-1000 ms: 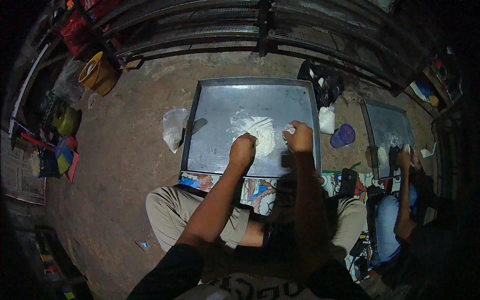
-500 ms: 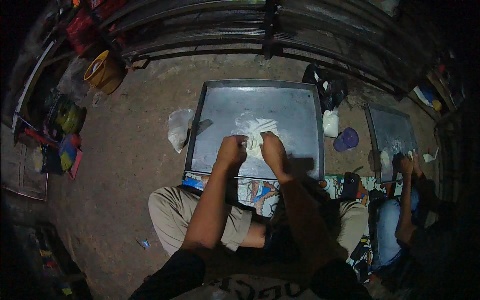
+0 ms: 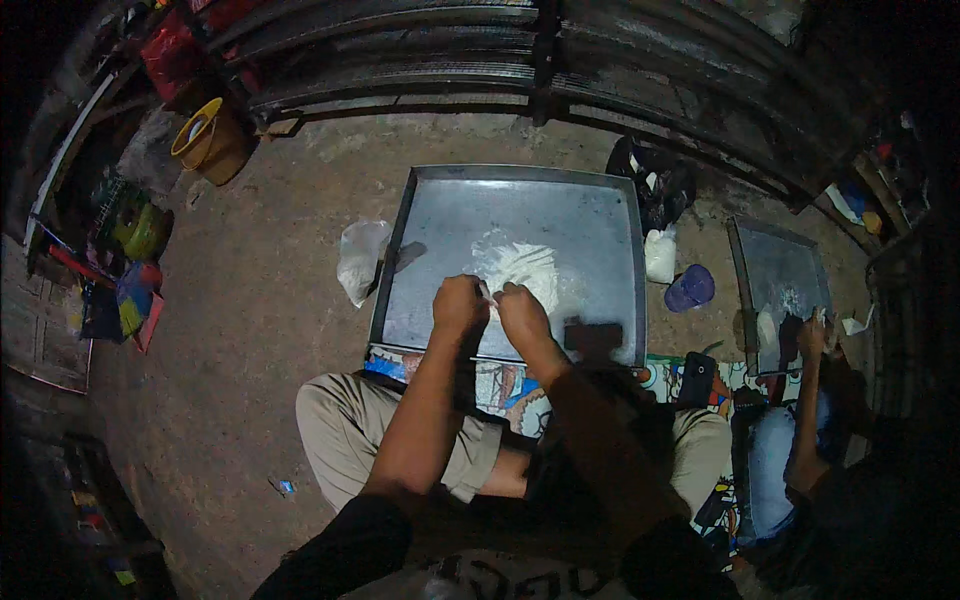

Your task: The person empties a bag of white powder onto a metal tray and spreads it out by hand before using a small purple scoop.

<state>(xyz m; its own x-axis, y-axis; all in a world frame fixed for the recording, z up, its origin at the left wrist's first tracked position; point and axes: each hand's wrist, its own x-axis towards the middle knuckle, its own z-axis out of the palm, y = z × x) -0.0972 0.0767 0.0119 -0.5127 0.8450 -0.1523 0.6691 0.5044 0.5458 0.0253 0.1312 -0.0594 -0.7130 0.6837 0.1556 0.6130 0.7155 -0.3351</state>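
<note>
A wide metal tray [image 3: 590, 215] with raised edges lies in front of my crossed legs. White flour-like powder [image 3: 522, 268] is heaped near its middle, with thin smears around. Over the near side of this heap, my left hand [image 3: 461, 306] is closed, its fingertips pinching a small pale piece [image 3: 488, 293]. Close beside it my right hand [image 3: 522, 316] is also closed, fingers curled in at the same pale piece. Whether that piece is dough or something else is too small to tell.
A clear bag of white powder [image 3: 361, 262] stands left of the tray. At its right are a white bag [image 3: 660, 255], a purple cup [image 3: 690, 288] and a phone [image 3: 696, 380]. A co-worker's hand [image 3: 812, 335] is over a second tray [image 3: 778, 262]. A yellow bucket [image 3: 215, 145] stands far left.
My right hand has moved left and slightly nearer me, off the powder, to meet my left hand. The small pale piece now shows between them. The co-worker's hand has lifted slightly.
</note>
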